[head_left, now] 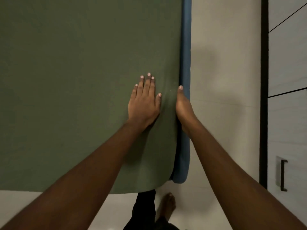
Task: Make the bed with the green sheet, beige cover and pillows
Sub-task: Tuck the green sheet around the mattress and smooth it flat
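Left hand: the left hand lies flat, palm down, on the green sheet. Its fingers are straight and close together and the thumb is spread towards the bed's right edge. It holds nothing and only presses on the cloth.
Left arm: bare and stretched forward from the lower left, across the near edge of the bed.
Right hand: the right hand stands on its side at the bed's right edge, with the thumb lying forward along the seam. Its fingers go down out of sight beside the blue mattress edge, so I cannot tell whether they grip anything.
Right arm: bare and extended from the lower right.
Hands together: near each other, not touching.
Green sheet: spread smooth over the bed top, with faint creases near the right hand. It curves round the near right corner, where the blue side shows.
Surroundings: pale floor, a bare foot, and a cabinet door with a black handle.
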